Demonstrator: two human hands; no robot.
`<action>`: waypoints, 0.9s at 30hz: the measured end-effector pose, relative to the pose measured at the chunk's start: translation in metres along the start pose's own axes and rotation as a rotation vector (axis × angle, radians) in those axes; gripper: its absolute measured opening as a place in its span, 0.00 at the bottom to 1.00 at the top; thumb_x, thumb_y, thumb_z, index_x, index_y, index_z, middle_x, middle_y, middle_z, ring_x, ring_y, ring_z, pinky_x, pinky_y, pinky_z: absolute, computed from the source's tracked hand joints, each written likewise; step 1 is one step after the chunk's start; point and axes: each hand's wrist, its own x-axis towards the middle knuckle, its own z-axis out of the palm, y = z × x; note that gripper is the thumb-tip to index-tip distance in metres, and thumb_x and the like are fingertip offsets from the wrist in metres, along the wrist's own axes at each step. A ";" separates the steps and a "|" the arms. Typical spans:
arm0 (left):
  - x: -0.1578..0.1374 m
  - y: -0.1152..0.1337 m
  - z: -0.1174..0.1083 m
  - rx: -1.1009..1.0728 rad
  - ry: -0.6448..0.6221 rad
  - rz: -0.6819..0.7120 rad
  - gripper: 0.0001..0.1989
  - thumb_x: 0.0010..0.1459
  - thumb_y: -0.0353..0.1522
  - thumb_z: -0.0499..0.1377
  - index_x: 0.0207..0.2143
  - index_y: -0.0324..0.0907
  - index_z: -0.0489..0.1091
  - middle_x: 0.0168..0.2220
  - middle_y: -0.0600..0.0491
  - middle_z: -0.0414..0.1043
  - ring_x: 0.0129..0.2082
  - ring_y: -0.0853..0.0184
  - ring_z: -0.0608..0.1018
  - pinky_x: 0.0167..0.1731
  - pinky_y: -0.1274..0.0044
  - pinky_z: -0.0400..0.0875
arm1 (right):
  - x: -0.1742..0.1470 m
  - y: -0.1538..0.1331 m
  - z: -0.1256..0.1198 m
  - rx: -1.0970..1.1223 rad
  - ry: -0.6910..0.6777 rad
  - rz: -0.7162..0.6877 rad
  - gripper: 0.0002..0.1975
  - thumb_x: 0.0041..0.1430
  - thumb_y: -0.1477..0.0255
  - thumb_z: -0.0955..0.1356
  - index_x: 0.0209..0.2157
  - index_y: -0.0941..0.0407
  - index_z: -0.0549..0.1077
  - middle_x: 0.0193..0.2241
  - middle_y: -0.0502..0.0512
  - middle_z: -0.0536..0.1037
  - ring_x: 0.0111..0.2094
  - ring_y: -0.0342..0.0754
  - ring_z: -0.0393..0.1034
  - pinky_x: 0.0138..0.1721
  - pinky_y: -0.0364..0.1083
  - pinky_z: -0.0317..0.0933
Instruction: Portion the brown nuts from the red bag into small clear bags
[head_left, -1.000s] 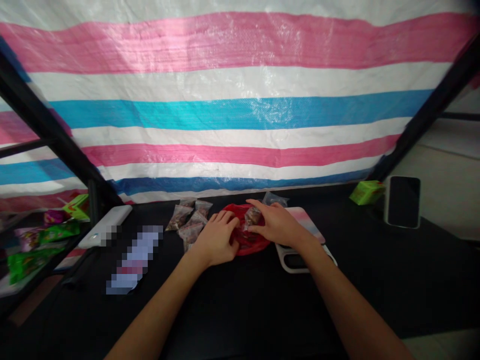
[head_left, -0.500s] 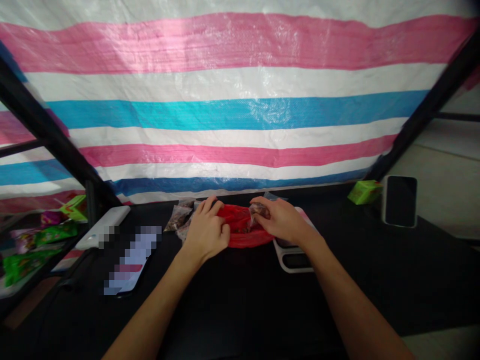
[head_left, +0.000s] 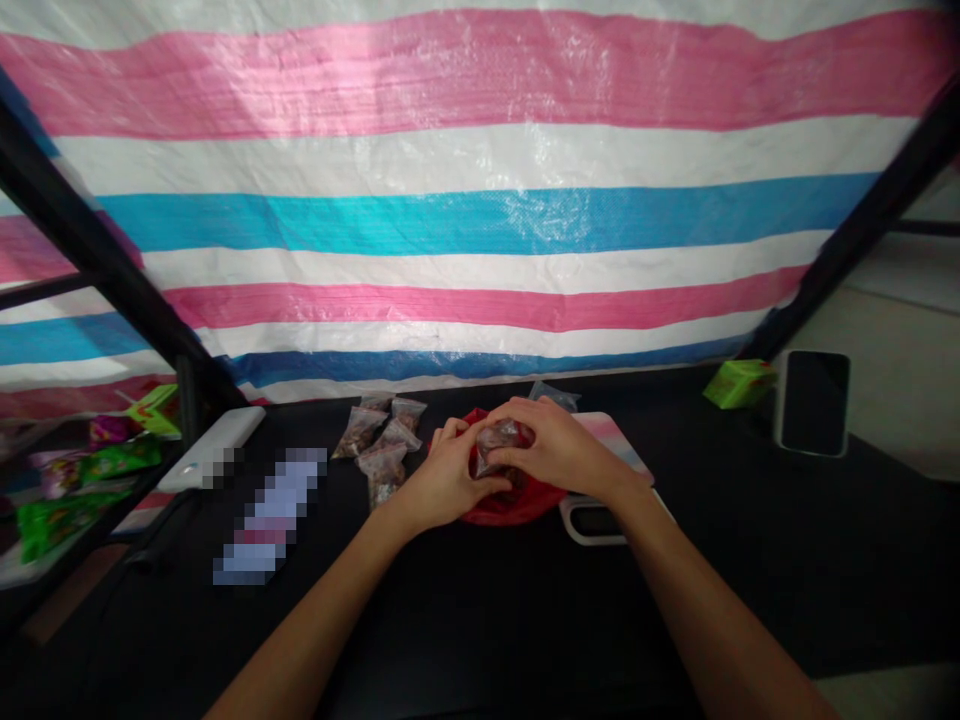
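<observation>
A right hand (head_left: 559,447) is gripping a small clear plastic packet (head_left: 496,438) over a red plastic bag (head_left: 517,506) — the left hand (head_left: 448,478) is curving close by, its hold impossible to tell — while filled zip bags (head_left: 384,472) are lying leftward.

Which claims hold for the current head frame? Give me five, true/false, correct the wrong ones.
1. The right hand has a small clear bag between thumb and fingers. True.
2. The left hand is well away from the red bag. False: it is right at the red bag, overlapping its left side in view.
3. Several small filled bags lie left of the red bag in the picture. True.
4. The white-rimmed device with a dark display is left of the red bag. False: it is on the right, partly behind the right forearm.
5. A green box sits beside an upright dark-screened device at far right. True.
</observation>
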 end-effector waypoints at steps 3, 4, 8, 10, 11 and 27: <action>0.002 -0.005 0.000 -0.107 -0.058 -0.024 0.26 0.50 0.43 0.73 0.51 0.48 0.77 0.48 0.48 0.67 0.52 0.55 0.69 0.59 0.61 0.64 | 0.001 0.001 0.001 -0.002 0.015 -0.013 0.12 0.60 0.66 0.76 0.45 0.48 0.79 0.42 0.49 0.82 0.43 0.50 0.75 0.48 0.50 0.59; 0.002 -0.005 -0.002 -0.149 -0.077 -0.013 0.27 0.50 0.43 0.73 0.52 0.49 0.77 0.48 0.49 0.67 0.52 0.55 0.69 0.60 0.62 0.64 | 0.002 0.001 0.002 -0.009 0.023 -0.020 0.10 0.61 0.66 0.75 0.44 0.48 0.79 0.42 0.49 0.82 0.42 0.49 0.74 0.48 0.49 0.59; 0.003 -0.006 -0.007 -0.322 -0.155 0.072 0.27 0.57 0.45 0.68 0.57 0.48 0.74 0.49 0.49 0.73 0.52 0.56 0.70 0.59 0.63 0.64 | 0.001 0.004 0.002 0.004 0.060 -0.039 0.06 0.63 0.67 0.74 0.42 0.48 0.81 0.41 0.50 0.80 0.41 0.48 0.74 0.46 0.47 0.62; 0.005 -0.009 -0.008 -0.391 -0.170 0.093 0.23 0.61 0.45 0.65 0.56 0.45 0.75 0.49 0.48 0.75 0.51 0.56 0.71 0.59 0.64 0.64 | 0.001 0.004 0.001 0.021 0.071 -0.034 0.06 0.63 0.67 0.73 0.43 0.48 0.81 0.41 0.51 0.79 0.42 0.48 0.74 0.44 0.47 0.63; 0.006 -0.010 -0.007 -0.406 -0.166 0.095 0.23 0.62 0.45 0.65 0.55 0.45 0.76 0.49 0.48 0.76 0.51 0.56 0.72 0.59 0.64 0.64 | 0.000 0.005 0.001 0.024 0.075 -0.029 0.06 0.64 0.67 0.73 0.43 0.48 0.81 0.42 0.51 0.78 0.42 0.48 0.74 0.44 0.47 0.64; 0.005 -0.010 -0.004 -0.271 -0.047 0.043 0.26 0.61 0.44 0.65 0.59 0.47 0.72 0.52 0.47 0.72 0.55 0.57 0.70 0.62 0.63 0.64 | 0.000 0.003 0.000 0.132 0.198 -0.067 0.10 0.64 0.77 0.66 0.39 0.51 0.78 0.42 0.54 0.76 0.43 0.49 0.73 0.46 0.48 0.67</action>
